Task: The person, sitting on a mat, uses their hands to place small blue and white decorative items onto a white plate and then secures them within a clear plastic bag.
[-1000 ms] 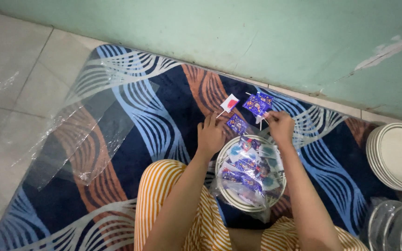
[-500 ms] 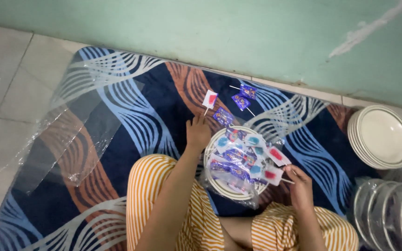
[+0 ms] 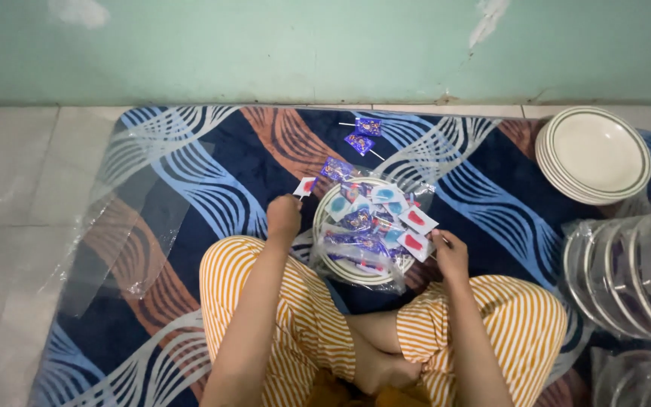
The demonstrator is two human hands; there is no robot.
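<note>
Leftmost, the left hand (image 3: 283, 217) pinches a small white-and-red lollipop packet (image 3: 307, 185) just beside the plate (image 3: 331, 260) heaped with wrapped sweets. Rightward, the right hand (image 3: 450, 255) closes its fingers on two white packets (image 3: 416, 235) at the rim; lifting them slowly, I judge, avoids dragging the loose plastic wrap (image 3: 356, 264).

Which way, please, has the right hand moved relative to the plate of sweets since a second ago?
Yes: the right hand has come from beyond the plate's far rim to its near right edge.
</note>
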